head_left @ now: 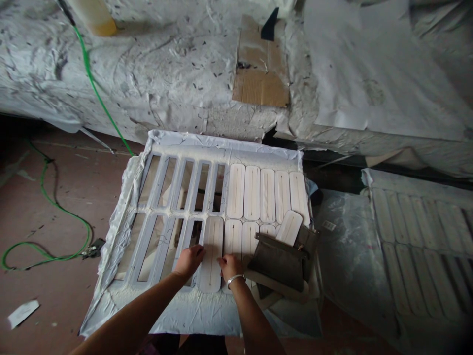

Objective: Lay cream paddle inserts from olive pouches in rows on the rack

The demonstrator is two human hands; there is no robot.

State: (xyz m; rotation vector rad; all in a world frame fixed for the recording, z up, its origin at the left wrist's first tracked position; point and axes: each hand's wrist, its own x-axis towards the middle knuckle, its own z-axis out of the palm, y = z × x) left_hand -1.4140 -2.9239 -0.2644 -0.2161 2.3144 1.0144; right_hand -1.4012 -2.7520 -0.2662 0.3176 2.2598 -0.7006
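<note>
Forearms angle inward, the left hand [189, 261] and right hand [231, 266] half-open, fingers apparently resting on opposite edges of a white slotted slab [210, 256], though any grip is hard to tell, in the lower row of a white frame [221, 153].

The reddish floor [22, 222] carries a plastic-wrapped slotted white frame [221, 153] — plus a looped green cable [87, 236] and a paper scrap [22, 313].
</note>
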